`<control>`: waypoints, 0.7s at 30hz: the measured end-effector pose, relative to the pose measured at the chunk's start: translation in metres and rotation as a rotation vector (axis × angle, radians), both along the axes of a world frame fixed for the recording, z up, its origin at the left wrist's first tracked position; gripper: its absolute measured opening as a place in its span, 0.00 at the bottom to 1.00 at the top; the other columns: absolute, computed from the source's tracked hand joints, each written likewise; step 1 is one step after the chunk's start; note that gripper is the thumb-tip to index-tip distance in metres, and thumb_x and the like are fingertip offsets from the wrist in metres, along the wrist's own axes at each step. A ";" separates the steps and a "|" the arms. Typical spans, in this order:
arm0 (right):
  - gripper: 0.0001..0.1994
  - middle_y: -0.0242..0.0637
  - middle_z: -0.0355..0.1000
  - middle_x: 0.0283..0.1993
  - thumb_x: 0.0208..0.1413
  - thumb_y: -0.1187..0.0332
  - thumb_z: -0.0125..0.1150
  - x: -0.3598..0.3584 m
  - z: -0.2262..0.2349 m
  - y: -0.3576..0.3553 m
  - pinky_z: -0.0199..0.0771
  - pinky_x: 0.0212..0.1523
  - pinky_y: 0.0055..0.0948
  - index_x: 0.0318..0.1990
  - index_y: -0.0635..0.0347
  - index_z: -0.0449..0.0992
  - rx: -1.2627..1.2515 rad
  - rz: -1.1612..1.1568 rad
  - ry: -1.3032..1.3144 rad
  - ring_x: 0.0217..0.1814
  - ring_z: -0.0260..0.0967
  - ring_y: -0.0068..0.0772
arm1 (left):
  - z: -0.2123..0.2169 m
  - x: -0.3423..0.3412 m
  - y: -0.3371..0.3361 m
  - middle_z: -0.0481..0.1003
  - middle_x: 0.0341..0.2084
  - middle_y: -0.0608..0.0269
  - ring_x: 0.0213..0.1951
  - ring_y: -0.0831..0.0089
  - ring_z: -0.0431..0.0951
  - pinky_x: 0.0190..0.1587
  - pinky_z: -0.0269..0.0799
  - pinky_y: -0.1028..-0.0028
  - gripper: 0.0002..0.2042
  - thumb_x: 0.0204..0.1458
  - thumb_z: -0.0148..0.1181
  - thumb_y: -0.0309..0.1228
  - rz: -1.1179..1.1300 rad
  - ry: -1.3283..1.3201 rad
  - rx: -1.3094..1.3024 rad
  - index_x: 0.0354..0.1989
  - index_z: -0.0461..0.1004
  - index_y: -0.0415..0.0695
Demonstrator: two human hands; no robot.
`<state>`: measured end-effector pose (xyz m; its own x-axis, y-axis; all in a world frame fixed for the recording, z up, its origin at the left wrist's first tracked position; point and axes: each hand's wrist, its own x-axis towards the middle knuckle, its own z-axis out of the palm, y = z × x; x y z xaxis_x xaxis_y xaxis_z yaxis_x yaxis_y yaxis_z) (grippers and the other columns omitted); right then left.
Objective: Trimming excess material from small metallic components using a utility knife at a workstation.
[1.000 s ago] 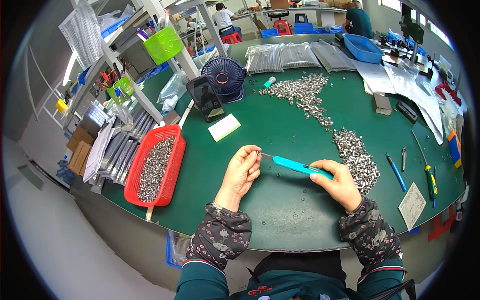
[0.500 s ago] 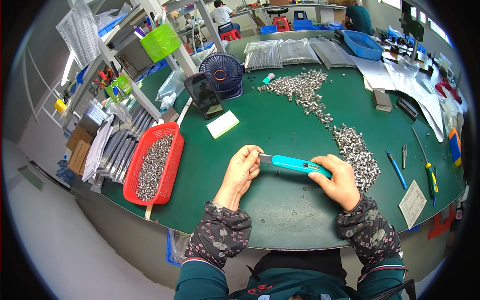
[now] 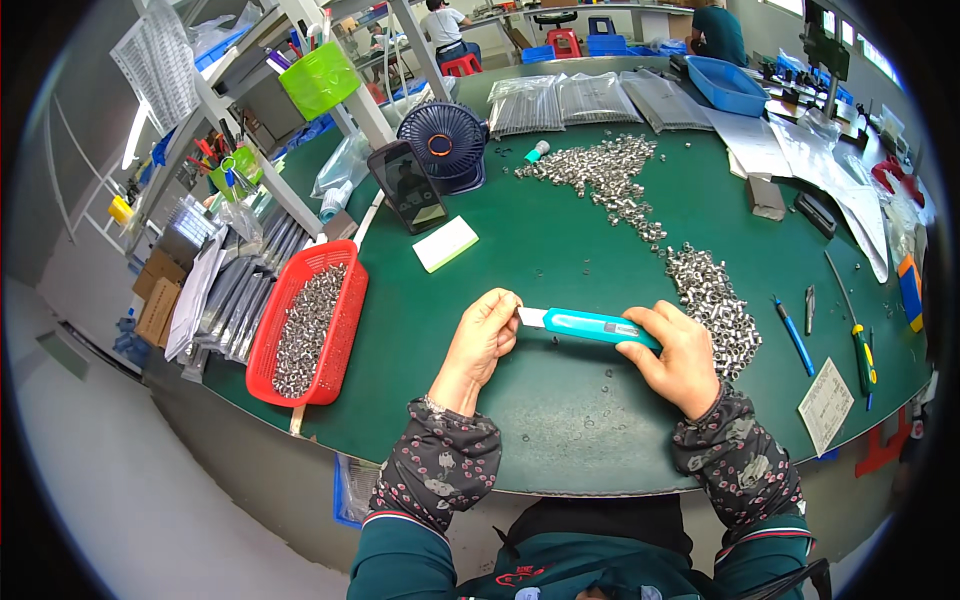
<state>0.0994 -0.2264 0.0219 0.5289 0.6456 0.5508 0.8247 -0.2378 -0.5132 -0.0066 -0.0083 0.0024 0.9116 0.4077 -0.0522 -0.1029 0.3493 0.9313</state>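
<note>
Green tabletop (image 3: 560, 270) all around, and a teal utility knife (image 3: 592, 326) with a silvery blade end. Silver metal parts (image 3: 715, 300) glitter in heaps, more of them filling a red basket (image 3: 350, 300). Dark floral-print sleeves (image 3: 440, 465), a navy fan (image 3: 442, 142), a lime-green bin (image 3: 320, 78), a blue tray (image 3: 735, 85), a pale-yellow pad (image 3: 446, 243).
</note>
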 end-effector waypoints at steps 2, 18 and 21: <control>0.13 0.36 0.61 0.23 0.39 0.64 0.61 0.000 0.001 0.000 0.63 0.22 0.33 0.34 0.57 0.71 0.000 0.003 -0.016 0.23 0.63 0.38 | 0.000 0.000 0.001 0.61 0.14 0.71 0.12 0.88 0.52 0.12 0.45 0.88 0.10 0.54 0.46 0.34 -0.009 0.012 0.002 0.26 0.65 0.41; 0.13 0.37 0.60 0.23 0.36 0.70 0.62 0.006 0.003 -0.002 0.61 0.23 0.33 0.33 0.59 0.69 0.121 -0.028 -0.041 0.25 0.62 0.37 | 0.003 -0.001 0.004 0.59 0.15 0.70 0.13 0.86 0.52 0.11 0.46 0.88 0.12 0.55 0.42 0.35 -0.063 0.000 -0.141 0.24 0.63 0.42; 0.14 0.37 0.61 0.25 0.35 0.71 0.62 0.005 0.001 0.001 0.62 0.25 0.33 0.33 0.59 0.69 0.038 -0.087 -0.150 0.26 0.62 0.39 | 0.003 -0.004 0.007 0.59 0.17 0.70 0.14 0.86 0.53 0.12 0.47 0.88 0.10 0.55 0.42 0.35 -0.073 -0.032 -0.132 0.27 0.64 0.42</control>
